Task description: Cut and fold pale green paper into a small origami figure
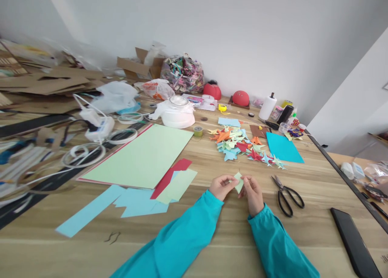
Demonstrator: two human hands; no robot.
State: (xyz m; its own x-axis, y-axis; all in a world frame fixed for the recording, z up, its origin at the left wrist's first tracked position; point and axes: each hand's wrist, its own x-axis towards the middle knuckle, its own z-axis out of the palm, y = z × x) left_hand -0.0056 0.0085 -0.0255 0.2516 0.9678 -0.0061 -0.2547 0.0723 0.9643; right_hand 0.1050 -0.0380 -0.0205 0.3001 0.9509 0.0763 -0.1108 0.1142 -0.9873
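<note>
Grip pinched from two sides on one small green paper [238, 182]

Head view: the paper is between the left hand [223, 186] and the right hand [254, 192], over the near half of the worktop [230, 245], on the near side of a pile of folded pieces [235, 143]. It should handle as light and thin, fairly crisp but easy to crumple or tear, and not very slippery; its edges and corners look best to hold, with light fingertip pressure. The left grip is drawn together, thumb and forefinger on the paper's left side. The right grip is likewise closed on its right side, other fingers curled below. Whether the paper touches the worktop, I cannot tell. Scissors [281, 187] lie right of the right hand, apart from it; a green sheet [145, 156] lies farther left.
</note>
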